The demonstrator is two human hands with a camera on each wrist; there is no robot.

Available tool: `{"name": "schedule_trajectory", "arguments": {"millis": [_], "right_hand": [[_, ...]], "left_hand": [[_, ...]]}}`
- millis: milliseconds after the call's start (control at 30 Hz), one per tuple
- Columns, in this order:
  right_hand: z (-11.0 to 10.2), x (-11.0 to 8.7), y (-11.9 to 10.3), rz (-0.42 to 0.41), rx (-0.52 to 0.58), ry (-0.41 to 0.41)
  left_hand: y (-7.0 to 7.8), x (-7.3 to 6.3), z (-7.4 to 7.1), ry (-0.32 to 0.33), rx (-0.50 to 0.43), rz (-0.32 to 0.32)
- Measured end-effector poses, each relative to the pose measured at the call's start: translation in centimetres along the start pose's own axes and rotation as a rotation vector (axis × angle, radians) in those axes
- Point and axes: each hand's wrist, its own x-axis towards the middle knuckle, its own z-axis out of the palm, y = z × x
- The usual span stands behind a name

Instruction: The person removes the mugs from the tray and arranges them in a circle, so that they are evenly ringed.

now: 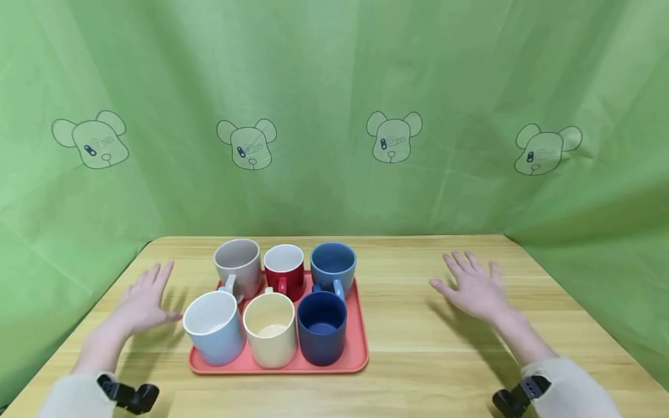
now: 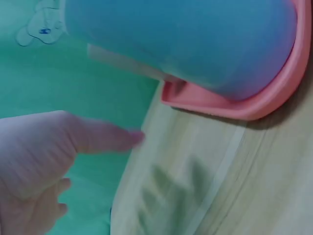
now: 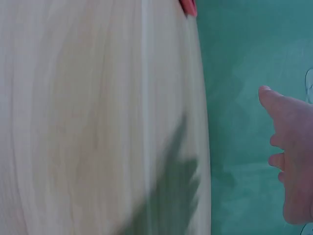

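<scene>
**White sleeves closest, black wrist cameras at the cuffs, loaded pink tray beyond**

From where I'm standing: both forearms are out over the wood-grain counter.

Left hand hovers above the counter's left side. Fingers straight, slightly fanned, thumb out toward the light blue mug. Just beside it; the left wrist view shows a gap.

Right hand hovers above the counter's right side, well apart from the tray. Fingers spread and straight, thumb out to the left. Its shadow falls on the counter just below.

Tray sits left of the counter's middle, toward the far edge. Six mugs on it, all upright, two rows of three:
- Near row, left to right: light blue at the tray's near-left corner, cream mug, navy mug. Cream handle points to the far edge.
- Far row: grey mug, red mug with white inside, mid-blue mug. Grey and red handles point to the near side.

Green curtain with bear-head outlines hangs behind the counter's far edge.
</scene>
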Motion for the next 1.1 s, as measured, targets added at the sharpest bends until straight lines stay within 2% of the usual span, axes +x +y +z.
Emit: {"name": "schedule_trajectory", "arguments": {"millis": [133,233,333,467,567,767,833,1000,1100], "right_hand": [[-0.4,0.0,-1.3,-0.057,0.073,0.033],[-1.0,-0.2,-2.9,-0.1,0.178,0.051],[-1.4,-0.5,-4.4,-0.131,0.291,0.041],[-1.5,-1.1,-6.3,-0.156,0.383,0.002],[-1.5,-1.5,-7.5,-0.187,0.423,-0.02],[-1.2,-2.5,-9.8,-0.247,0.52,-0.087],[-0.9,-2.8,-10.6,-0.263,0.553,-0.109],[-0.2,-3.0,-12.8,-0.32,0.661,-0.125],[0.1,-2.8,-14.1,-0.322,0.713,-0.139]], "left_hand": [[0.2,-1.3,0.2,-0.029,-0.082,0.029],[0.6,-2.5,0.3,-0.082,-0.209,0.041],[1.0,-3.7,0.3,-0.155,-0.342,0.03],[1.7,-4.8,0.4,-0.21,-0.447,0.032],[2.2,-5.2,0.6,-0.228,-0.529,0.05],[2.8,-5.4,1.8,-0.267,-0.758,0.077],[2.8,-5.5,2.3,-0.289,-0.824,0.069],[2.9,-5.9,3.1,-0.318,-0.87,0.01],[3.0,-5.9,3.4,-0.322,-0.879,0.026]]}}
